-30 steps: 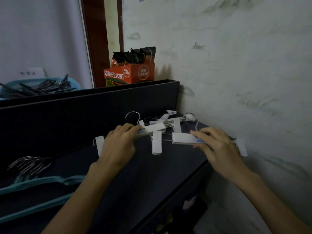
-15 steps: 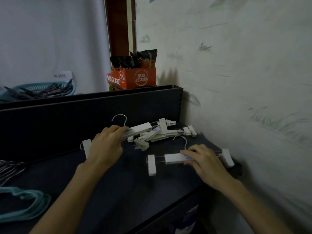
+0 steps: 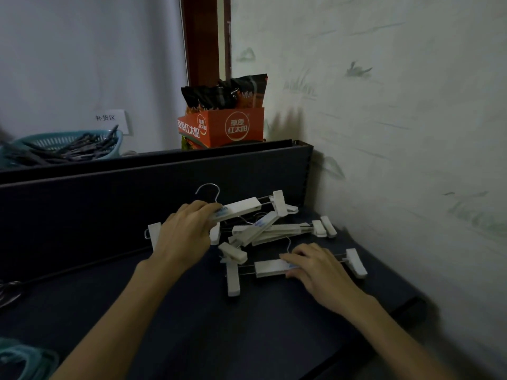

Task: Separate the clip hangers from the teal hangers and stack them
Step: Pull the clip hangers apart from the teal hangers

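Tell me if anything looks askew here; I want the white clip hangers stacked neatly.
Yes. The pile of white clip hangers on the dark shelf lies crisscrossed, bars at differing angles rather than aligned. The left hand holds one hanger tilted above the pile; the right hand presses another flat, apart from the pile.

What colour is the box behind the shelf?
Orange-red with white lettering, the box; seen in the head view.
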`<state>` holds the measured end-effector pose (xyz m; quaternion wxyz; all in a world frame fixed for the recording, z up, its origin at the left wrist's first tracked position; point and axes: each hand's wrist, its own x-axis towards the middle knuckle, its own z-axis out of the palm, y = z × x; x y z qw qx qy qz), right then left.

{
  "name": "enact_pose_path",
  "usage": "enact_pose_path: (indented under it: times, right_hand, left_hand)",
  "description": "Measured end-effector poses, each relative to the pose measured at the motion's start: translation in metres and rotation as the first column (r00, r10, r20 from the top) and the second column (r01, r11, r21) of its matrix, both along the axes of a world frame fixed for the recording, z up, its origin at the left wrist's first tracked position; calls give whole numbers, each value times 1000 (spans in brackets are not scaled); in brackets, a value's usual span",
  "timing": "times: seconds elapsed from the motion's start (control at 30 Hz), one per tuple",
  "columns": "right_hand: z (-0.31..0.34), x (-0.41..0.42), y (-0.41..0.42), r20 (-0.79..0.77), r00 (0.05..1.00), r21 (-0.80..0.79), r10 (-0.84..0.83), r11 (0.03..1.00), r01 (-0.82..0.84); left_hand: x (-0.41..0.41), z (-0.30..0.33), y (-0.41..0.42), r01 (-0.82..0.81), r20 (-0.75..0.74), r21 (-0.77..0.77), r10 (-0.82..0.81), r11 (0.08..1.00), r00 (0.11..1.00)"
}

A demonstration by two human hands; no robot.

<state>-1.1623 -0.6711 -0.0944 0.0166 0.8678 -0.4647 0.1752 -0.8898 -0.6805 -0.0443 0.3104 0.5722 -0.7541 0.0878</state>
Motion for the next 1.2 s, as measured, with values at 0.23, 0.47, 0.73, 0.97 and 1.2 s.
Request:
enact_pose_path:
  times: [0.23,0.47,0.73,0.97,1.2]
  right_hand:
    - [-2,-3,1,6,1000,-4,-15,1000,15]
    - [19,-28,26,60,996,-45,-62,997,64]
    - [42,-47,52,107,985,-132,-132,980,146]
    - [52,-43,49,137,976,-132,-169,973,187]
    - [58,-17,36,124,982,-190,-141,968,163]
  left_hand:
    - [-7,-5,-12,167,-9,66,-167,984,986]
    - [-21,-6,-24,329,-88,249,-317,911,944]
    - [-23,-7,-35,343,-132,454,-319,823,939]
    - [-23,-3,-36,295,-101,480,-282,826,954]
    - [-12,-2,0,264,-11,192,-267,945,964]
